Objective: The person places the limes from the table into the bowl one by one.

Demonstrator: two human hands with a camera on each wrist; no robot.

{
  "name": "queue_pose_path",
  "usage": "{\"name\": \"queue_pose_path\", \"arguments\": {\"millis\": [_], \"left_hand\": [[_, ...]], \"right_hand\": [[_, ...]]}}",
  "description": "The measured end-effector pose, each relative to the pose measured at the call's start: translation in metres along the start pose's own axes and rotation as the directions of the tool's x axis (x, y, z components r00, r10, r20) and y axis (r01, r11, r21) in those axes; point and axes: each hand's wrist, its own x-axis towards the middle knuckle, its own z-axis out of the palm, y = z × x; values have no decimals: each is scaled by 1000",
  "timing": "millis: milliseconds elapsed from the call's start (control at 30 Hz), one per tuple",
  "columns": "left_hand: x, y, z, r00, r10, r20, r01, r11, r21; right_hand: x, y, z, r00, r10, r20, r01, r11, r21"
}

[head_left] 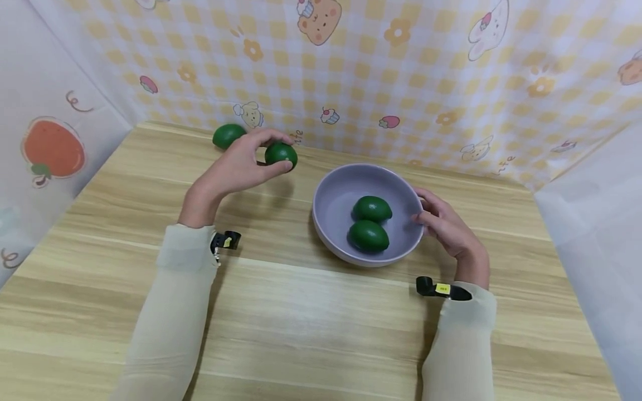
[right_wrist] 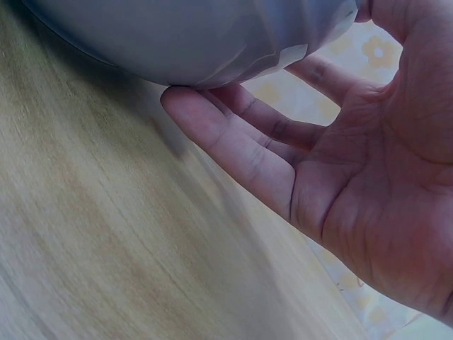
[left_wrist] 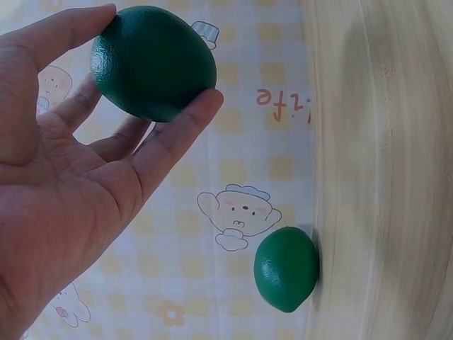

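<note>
My left hand (head_left: 244, 162) pinches a green lime (head_left: 281, 156) between thumb and fingers, raised over the table to the left of the bowl. In the left wrist view the held lime (left_wrist: 152, 64) sits at the fingertips, away from the palm. My right hand (head_left: 446, 225) grips the right side of a greyish-purple bowl (head_left: 335, 192), thumb over the rim and fingers outside, beneath its curve. Two limes (head_left: 368, 236) lie side by side inside the bowl. Behind my left hand another lime (head_left: 228, 136) rests on the table by the back wall.
The wood-grain table (head_left: 301, 328) is bounded at the back by a yellow checked cloth (head_left: 361, 100) with cartoon prints. Pale side panels (head_left: 55, 139) stand left and right. Each wrist wears a small black camera (head_left: 436, 288).
</note>
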Motion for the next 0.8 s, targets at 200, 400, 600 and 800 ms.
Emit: {"name": "queue_pose_path", "arguments": {"millis": [200,400,600,800], "left_hand": [[3,4,2,1000,3,6,-3,1000,-24],[3,7,5,1000,6,4,-5,999,-40],[3,9,9,1000,20,-7,-20,998,-55],[7,9,18,1000,24,17,-23,998,-58]], "right_hand": [[-1,2,0,1000,-7,-5,7,1000,4],[0,2,0,1000,-4,-6,4,1000,1],[0,1,0,1000,-11,-2,11,1000,4],[0,1,0,1000,-11,1,11,1000,9]]}}
